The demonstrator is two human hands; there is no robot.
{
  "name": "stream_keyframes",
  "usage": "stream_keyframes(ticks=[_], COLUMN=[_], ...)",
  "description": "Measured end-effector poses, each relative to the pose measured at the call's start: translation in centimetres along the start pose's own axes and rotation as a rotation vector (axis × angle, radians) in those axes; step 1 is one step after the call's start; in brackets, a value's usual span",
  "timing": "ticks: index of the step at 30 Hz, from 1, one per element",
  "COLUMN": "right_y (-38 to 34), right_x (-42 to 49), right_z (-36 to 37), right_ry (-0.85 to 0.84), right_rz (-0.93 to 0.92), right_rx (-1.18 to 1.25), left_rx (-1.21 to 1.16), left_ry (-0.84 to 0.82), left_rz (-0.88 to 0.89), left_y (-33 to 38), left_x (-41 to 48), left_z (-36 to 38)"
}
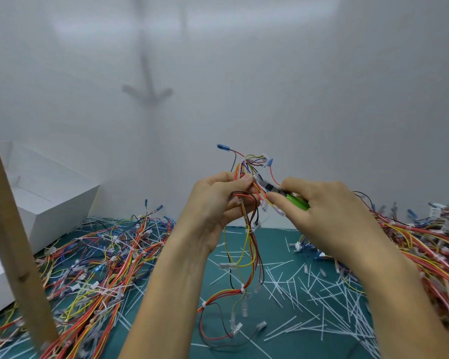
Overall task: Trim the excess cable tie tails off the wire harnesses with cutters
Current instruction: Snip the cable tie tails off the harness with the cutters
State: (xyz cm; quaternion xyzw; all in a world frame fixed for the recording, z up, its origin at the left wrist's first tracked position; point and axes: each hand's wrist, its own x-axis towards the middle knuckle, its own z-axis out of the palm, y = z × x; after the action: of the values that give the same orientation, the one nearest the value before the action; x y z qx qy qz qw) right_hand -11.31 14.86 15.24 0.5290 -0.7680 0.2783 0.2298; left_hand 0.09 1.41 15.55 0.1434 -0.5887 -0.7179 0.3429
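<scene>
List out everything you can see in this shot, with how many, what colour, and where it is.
held harness: one, red, yellow and black wires, raised at centre, dangling to the mat
cutters: one, green handles, in right hand, tip at the bundle
harness piles: two, multicoloured, left and right
cut tie tails: many, white, scattered on the mat
mat: one, teal, underneath
box: one, white, far left
wooden post: one, tan, left foreground
left hand: grip on the harness
right hand: grip on the cutters

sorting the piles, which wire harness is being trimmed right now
The wire harness held up in the left hand, cutters at it; the others lie heaped on the mat.
</scene>
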Motion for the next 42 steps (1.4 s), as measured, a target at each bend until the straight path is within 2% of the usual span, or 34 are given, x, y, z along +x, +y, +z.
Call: stream_keyframes(ticks=[15, 24, 30, 35, 38, 42], right_y=[-0.7, -1.5, -1.7, -1.1, -1.3, -1.8], right_x=[0.1, 0.2, 0.5, 0.4, 0.4, 0.3], right_z=[0.5, 0.5, 0.4, -0.6, -0.6, -0.6], right_ry=[0.023, -0.073, 0.065, 0.129, 0.200, 0.194], right_rz=[0.017, 0.133, 0.321, 0.379, 0.360, 0.300], right_rx=[-0.032, 0.442, 0.766, 0.819, 0.841, 0.814], left_rx=[0.011, 0.033, 0.067, 0.045, 0.052, 0.083], left_ry=[0.009, -0.004, 0.018, -0.038, -0.088, -0.129], left_rz=[0.025, 0.136, 0.113, 0.066, 0.062, 0.096], left_y=[0.2, 0.7, 1.1, 1.5, 1.3, 0.8], left_x=[-0.1, -0.5, -0.5, -0.5, -0.6, -0.7], left_z=[-0.4, -0.7, -1.1, -1.9, -2.1, -2.4])
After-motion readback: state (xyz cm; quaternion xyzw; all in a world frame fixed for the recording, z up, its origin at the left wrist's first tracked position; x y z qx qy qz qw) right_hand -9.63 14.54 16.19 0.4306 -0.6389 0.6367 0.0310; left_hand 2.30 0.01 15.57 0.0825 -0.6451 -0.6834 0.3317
